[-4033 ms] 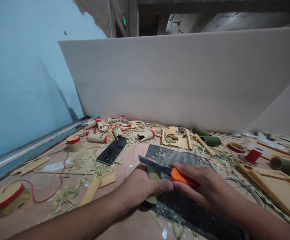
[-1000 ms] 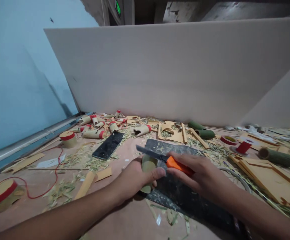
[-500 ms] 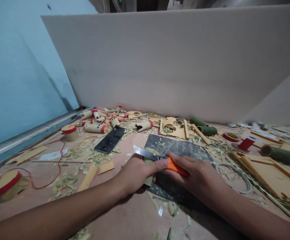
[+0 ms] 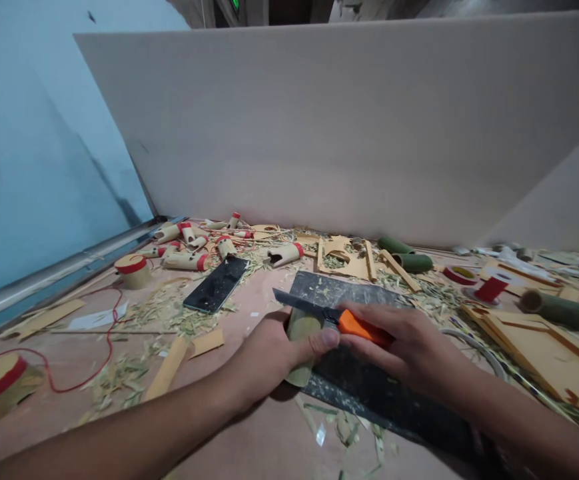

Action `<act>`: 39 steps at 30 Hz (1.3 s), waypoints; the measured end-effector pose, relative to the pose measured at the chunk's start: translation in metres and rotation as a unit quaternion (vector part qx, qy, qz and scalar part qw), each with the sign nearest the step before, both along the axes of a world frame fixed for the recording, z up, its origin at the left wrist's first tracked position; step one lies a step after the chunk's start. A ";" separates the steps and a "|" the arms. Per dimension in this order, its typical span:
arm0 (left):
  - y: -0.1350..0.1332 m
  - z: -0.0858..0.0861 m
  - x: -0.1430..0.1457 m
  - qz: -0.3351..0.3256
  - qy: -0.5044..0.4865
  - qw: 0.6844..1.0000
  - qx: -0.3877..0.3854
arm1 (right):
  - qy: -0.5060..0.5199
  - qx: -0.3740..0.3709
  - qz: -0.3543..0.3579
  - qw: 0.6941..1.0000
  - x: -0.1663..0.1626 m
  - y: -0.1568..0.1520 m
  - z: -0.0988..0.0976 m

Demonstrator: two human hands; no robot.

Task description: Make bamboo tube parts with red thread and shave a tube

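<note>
My left hand (image 4: 274,353) is wrapped round a short pale bamboo tube (image 4: 302,330), with the thumb pressed against the back of a knife blade. My right hand (image 4: 404,350) grips the orange handle of that knife (image 4: 336,317). The dark blade lies across the top of the tube and points left. Both hands work over a dark cutting mat (image 4: 369,393) strewn with green shavings.
A phone (image 4: 215,285) lies left of the mat. Bamboo tubes with red tape (image 4: 184,261) are piled at the back left, green bamboo pieces (image 4: 409,261) and a red thread spool (image 4: 489,290) at the right. Wooden cut-outs (image 4: 539,353), a red cord (image 4: 94,353) and a grey partition (image 4: 344,133) surround the table.
The knife blade has slid back and forth along the tube, peeling it; more shavings lie at the mat's near edge. The camera has tilted a little downward.
</note>
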State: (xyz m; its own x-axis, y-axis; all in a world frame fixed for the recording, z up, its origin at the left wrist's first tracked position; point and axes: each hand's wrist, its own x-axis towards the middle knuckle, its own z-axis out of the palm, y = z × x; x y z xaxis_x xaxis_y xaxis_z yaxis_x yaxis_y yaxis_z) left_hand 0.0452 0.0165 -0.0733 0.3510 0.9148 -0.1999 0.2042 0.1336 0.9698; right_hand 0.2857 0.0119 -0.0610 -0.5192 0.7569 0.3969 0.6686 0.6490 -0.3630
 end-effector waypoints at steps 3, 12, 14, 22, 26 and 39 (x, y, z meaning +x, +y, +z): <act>-0.002 0.003 0.001 0.005 -0.003 1.000 -0.005 | 0.006 0.016 0.000 1.000 0.001 -0.001 -0.001; -0.005 0.006 0.002 -0.012 -0.130 0.991 -0.023 | -0.022 -0.081 0.053 0.995 -0.010 -0.008 0.005; -0.006 0.006 0.002 -0.009 -0.127 0.991 -0.031 | -0.016 -0.102 0.058 0.993 -0.013 -0.010 0.007; -0.001 0.002 0.007 0.006 -0.059 0.997 0.042 | -0.044 0.058 -0.084 0.994 -0.019 -0.007 -0.020; 0.002 -0.002 0.010 0.044 -0.032 0.998 0.018 | -0.024 0.055 -0.155 0.986 -0.014 0.005 -0.010; 0.000 0.000 0.001 -0.029 -0.106 0.994 -0.003 | -0.015 -0.107 0.064 0.992 -0.010 -0.005 0.005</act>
